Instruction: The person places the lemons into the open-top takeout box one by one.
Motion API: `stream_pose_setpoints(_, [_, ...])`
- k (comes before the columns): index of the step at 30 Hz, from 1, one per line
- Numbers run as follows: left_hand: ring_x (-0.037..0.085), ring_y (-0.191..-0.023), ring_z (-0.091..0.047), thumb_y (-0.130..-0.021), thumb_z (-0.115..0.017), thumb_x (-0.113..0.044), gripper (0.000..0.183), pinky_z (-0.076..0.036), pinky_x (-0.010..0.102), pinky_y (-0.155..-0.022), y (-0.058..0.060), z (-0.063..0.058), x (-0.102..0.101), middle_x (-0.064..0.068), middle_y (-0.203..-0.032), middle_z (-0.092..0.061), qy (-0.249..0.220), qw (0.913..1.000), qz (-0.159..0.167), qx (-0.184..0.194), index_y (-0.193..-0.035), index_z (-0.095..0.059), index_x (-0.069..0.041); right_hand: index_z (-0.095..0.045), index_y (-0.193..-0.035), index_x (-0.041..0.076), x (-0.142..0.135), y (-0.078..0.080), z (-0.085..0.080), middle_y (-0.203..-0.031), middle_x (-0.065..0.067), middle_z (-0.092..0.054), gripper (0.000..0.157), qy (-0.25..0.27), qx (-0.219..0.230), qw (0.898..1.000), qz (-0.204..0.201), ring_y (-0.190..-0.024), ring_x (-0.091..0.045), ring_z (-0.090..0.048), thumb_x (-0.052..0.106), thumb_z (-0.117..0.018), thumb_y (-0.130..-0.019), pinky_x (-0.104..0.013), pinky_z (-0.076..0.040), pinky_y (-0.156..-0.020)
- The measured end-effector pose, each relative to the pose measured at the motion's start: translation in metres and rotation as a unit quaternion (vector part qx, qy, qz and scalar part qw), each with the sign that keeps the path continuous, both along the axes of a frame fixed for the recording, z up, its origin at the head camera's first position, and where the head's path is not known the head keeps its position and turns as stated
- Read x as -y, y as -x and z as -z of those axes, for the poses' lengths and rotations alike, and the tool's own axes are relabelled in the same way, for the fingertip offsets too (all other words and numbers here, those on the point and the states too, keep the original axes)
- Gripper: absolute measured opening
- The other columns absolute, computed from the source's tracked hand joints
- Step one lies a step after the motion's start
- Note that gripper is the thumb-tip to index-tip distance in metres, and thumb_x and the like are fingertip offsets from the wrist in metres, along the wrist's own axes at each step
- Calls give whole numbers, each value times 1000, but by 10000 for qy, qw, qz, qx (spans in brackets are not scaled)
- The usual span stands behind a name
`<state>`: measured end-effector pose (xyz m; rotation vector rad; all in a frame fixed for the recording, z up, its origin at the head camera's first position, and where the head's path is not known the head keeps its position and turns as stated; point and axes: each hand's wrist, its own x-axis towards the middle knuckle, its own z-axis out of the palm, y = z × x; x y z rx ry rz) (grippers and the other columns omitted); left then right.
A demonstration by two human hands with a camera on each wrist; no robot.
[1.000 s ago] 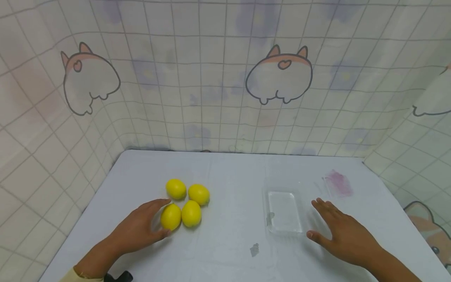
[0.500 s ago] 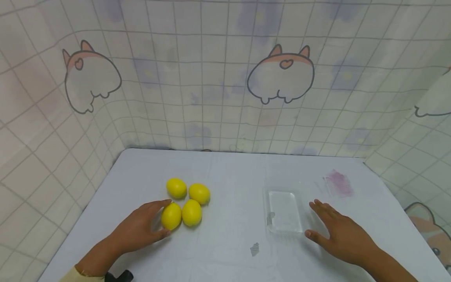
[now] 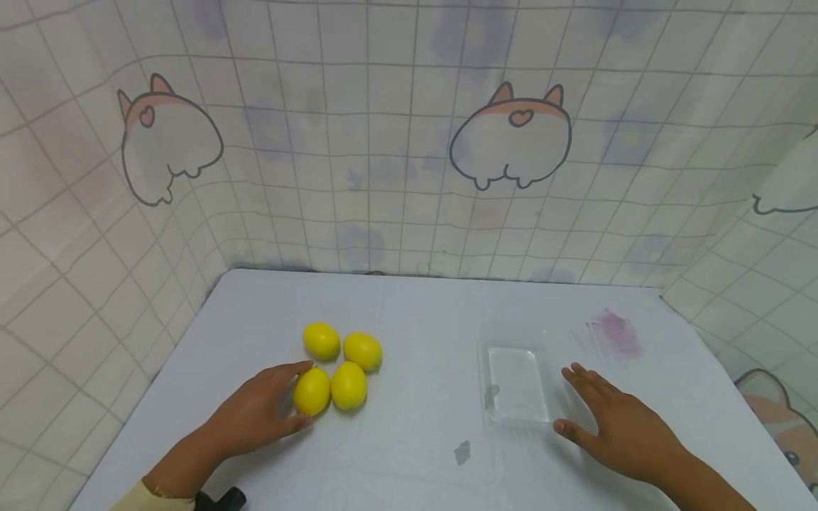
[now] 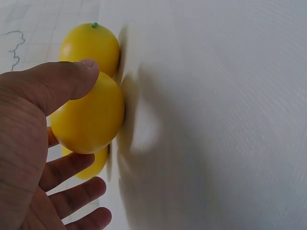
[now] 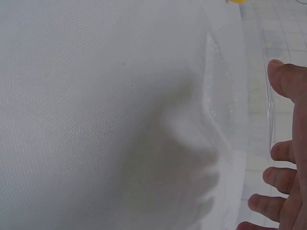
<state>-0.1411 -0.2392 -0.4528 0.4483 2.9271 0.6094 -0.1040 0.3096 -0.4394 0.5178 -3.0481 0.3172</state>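
Four lemons would be too exact, so several yellow lemons sit in a tight cluster on the left of the white table. My left hand [image 3: 255,411] is around the nearest-left lemon [image 3: 312,392], its thumb and forefinger at opposite edges. In the left wrist view the thumb overlaps that lemon [image 4: 91,120] while the other fingers stay spread; a second lemon [image 4: 91,45] is beyond it. My right hand [image 3: 626,426], fingers extended and thumb apart, is beside a clear plastic box [image 3: 516,387]. The right wrist view shows the box's transparent wall [image 5: 225,91] close to that thumb and fingers.
The white table [image 3: 415,454] bears a pink smudge [image 3: 615,335] at the right and a grey patch [image 3: 462,453] near the front. A grid-patterned curtain [image 3: 351,142] with cartoon animals encloses the back and sides.
The head view shifts slightly. Both hands, the lemons and the plastic box keep nearly the same places.
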Motion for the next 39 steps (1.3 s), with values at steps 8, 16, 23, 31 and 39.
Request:
stream_pose_setpoints(8, [36,-136,-49,-79,-88,-44,85,-40,61,-110,2,0,-2,8,-149,-54,11,9999,-98,106,-149,-51,-13,-44,-154,9,0,-1,-2,-158,-16,-43,84,25,-14,10000,25,-135,-43,-50,64,-62,-94,-65,-50,-93])
stream_pose_setpoints(16, [36,-136,-49,-77,-90,-41,86,-39,61,-111,0,0,-2,8,-149,-54,-15,10000,-80,35,-148,-52,-12,-44,-154,9,0,-1,-2,-158,-16,-42,84,29,-16,10000,39,-134,-43,-51,65,-63,-93,-65,-50,-92])
stream_pose_setpoints(23, [36,-134,-51,-76,-90,-37,83,-40,59,-111,0,6,0,10,-144,-57,-98,9995,-154,-253,-145,-54,-9,-45,-153,8,-1,0,0,-157,-17,-43,83,54,-106,9999,3,-128,-44,-56,63,-63,-94,-65,-51,-90])
stream_pose_setpoints(31, [36,-132,-51,-76,-89,-32,82,-41,59,-110,0,4,2,13,-143,-56,-157,9988,-208,-412,-146,-52,-9,-47,-152,8,0,0,0,-157,-18,-43,83,28,-79,10000,15,-122,-45,-59,64,-63,-93,-65,-51,-89])
stream_pose_setpoints(39, [37,-132,-50,-77,-88,-30,81,-41,60,-109,0,-9,5,13,-143,-55,-329,9976,-176,-581,-146,-50,-10,-48,-152,8,-1,0,-1,-157,-17,-42,83,10,-29,10000,41,-126,-44,-57,65,-62,-93,-65,-51,-90])
